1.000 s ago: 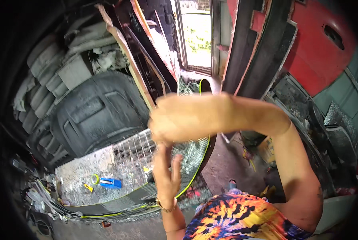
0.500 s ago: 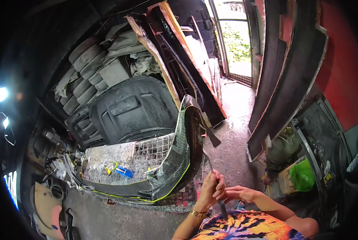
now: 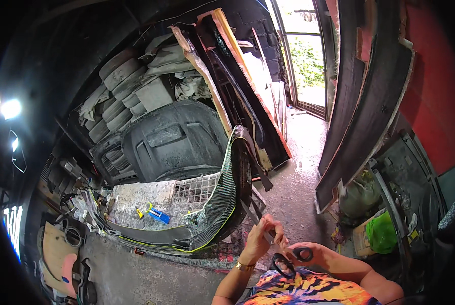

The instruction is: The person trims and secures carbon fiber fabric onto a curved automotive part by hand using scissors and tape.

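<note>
The person holds a pair of scissors (image 3: 283, 256) low in the picture, close to the body. The right hand (image 3: 309, 252) has its fingers curled through the black loop handles, and the left hand (image 3: 260, 239) is closed around the blades near the pivot, the tips pointing up and to the left toward the curved carbon-weave panel (image 3: 222, 203). The blades do not touch that panel; they sit just beside its near end.

As a judgement, the cutting looks not yet begun here: the panel, edged in yellow-green, lies whole on the mesh-covered tabletop (image 3: 197, 188), and no loose offcut can be made out.

On the tabletop, a small blue tool (image 3: 159, 216) lies beside a yellow-green ring (image 3: 147, 207). By the right-hand wall, a bright green bag (image 3: 381, 231) sits next to a brown cardboard piece (image 3: 362, 239) and a greyish sack (image 3: 359, 195). Any labels are too small to tell.
</note>
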A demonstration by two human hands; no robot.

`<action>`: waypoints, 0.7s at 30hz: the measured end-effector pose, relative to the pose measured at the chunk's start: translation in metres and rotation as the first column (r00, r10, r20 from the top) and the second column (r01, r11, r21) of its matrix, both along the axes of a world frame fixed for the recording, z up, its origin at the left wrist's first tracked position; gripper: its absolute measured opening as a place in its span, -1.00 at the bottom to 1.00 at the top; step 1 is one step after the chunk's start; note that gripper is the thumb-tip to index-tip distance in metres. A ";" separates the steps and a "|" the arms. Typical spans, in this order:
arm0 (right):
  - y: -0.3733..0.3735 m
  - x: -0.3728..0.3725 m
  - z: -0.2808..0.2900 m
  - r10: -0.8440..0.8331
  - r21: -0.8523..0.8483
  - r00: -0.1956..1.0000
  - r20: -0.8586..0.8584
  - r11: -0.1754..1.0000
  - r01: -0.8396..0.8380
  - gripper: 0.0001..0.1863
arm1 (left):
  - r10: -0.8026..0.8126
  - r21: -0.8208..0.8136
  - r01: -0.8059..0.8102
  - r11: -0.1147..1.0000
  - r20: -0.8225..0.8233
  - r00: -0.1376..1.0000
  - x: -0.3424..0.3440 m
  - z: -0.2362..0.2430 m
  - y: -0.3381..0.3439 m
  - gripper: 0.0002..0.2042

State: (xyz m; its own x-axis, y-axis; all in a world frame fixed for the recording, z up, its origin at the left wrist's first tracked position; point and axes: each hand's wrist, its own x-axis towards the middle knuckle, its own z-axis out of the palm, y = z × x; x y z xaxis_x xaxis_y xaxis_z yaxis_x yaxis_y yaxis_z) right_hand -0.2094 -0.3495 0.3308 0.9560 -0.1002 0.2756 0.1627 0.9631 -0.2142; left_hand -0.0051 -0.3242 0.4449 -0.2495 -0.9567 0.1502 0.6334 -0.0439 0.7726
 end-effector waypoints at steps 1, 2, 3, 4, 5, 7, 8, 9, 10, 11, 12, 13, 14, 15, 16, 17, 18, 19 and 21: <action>0.002 0.001 0.016 -0.050 -0.014 0.992 0.114 0.999 0.052 -0.35 | 0.001 -0.003 -0.001 1.000 -0.010 1.000 0.003 0.002 0.001 -0.61; 0.001 -0.007 0.034 -0.126 -0.145 0.986 -0.106 0.983 0.110 -0.34 | 0.038 -0.057 -0.036 0.998 0.042 0.998 0.006 0.005 0.000 -0.61; -0.003 -0.011 0.055 -0.143 -0.220 0.969 -0.202 0.971 0.097 -0.31 | 0.069 -0.109 -0.059 0.992 0.088 0.994 0.007 0.010 -0.004 -0.61; -0.008 -0.011 0.076 -0.145 -0.289 0.945 -0.292 0.956 0.058 -0.28 | 0.063 -0.148 -0.051 0.988 0.073 0.995 0.014 0.013 -0.008 -0.62; -0.012 -0.012 0.096 -0.144 -0.344 0.914 -0.380 0.939 0.005 -0.25 | -0.012 -0.201 0.011 0.979 -0.003 1.000 0.023 0.013 -0.012 -0.65; -0.016 -0.011 0.088 -0.143 -0.363 0.884 -0.446 0.931 -0.032 -0.19 | -0.082 -0.191 0.072 0.979 -0.046 0.996 0.030 0.016 -0.010 -0.65; -0.026 -0.006 0.057 -0.104 -0.473 0.920 -0.377 0.876 -0.094 -0.16 | -0.134 -0.208 0.138 0.968 0.031 0.990 0.033 0.017 -0.013 -0.64; -0.036 -0.007 0.035 -0.085 -0.577 0.947 -0.311 0.808 -0.117 -0.13 | -0.203 -0.231 0.218 0.948 0.087 0.975 0.033 0.021 -0.025 -0.63; -0.041 -0.005 0.033 -0.074 -0.628 0.956 -0.283 0.768 -0.126 -0.10 | -0.196 -0.230 0.203 0.952 0.054 0.979 0.033 0.022 -0.034 -0.63; -0.030 0.004 0.063 -0.100 -0.611 0.934 -0.343 0.779 -0.141 -0.17 | -0.184 -0.214 0.221 0.951 0.179 0.966 0.037 0.023 -0.032 -0.62; -0.023 0.009 0.094 -0.106 -0.588 0.904 -0.415 0.789 -0.178 -0.33 | -0.209 -0.203 0.270 0.941 0.277 0.938 0.036 0.024 -0.031 -0.61; -0.017 0.015 0.119 -0.099 -0.556 0.874 -0.476 0.804 -0.211 -0.48 | -0.236 -0.174 0.321 0.931 0.384 0.893 0.036 0.021 -0.030 -0.60; -0.020 0.014 0.122 -0.225 -0.626 0.827 -0.515 0.758 -0.183 -0.47 | -0.121 -0.222 0.245 0.944 0.458 0.881 0.040 0.028 -0.031 -0.61; -0.018 0.011 0.122 -0.343 -0.690 0.768 -0.541 0.703 -0.172 -0.47 | 0.175 -0.385 0.097 0.918 0.612 0.771 0.049 0.021 -0.032 -0.62; -0.018 0.007 0.120 -0.385 -0.692 0.735 -0.558 0.705 -0.156 -0.47 | 0.446 -0.512 -0.109 0.852 0.600 0.664 0.060 0.018 -0.029 -0.58; -0.016 0.005 0.111 -0.452 -0.750 0.707 -0.544 0.640 -0.168 -0.41 | 0.678 -0.646 -0.285 0.708 0.508 0.532 0.077 0.004 -0.029 -0.54; -0.018 0.006 0.110 -0.438 -0.731 0.733 -0.521 0.672 -0.118 -0.39 | 0.768 -0.680 -0.363 0.637 0.521 0.372 0.094 -0.003 -0.030 -0.54; -0.019 0.009 0.106 -0.418 -0.708 0.767 -0.487 0.703 -0.066 -0.36 | 0.764 -0.673 -0.392 0.628 0.629 0.143 0.109 -0.013 -0.027 -0.45; -0.017 0.010 0.095 -0.416 -0.688 0.785 -0.459 0.726 -0.017 -0.33 | 0.645 -0.587 -0.370 0.720 0.763 0.044 0.122 -0.027 -0.029 -0.32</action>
State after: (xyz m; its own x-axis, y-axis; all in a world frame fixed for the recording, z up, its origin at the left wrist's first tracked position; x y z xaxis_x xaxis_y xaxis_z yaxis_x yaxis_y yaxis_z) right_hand -0.1994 -0.3665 0.4262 0.9229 -0.3195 -0.2150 -0.0218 0.5141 -0.8575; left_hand 0.1173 -0.3535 0.4182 0.2034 -0.8883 0.4117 -0.6727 0.1788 0.7180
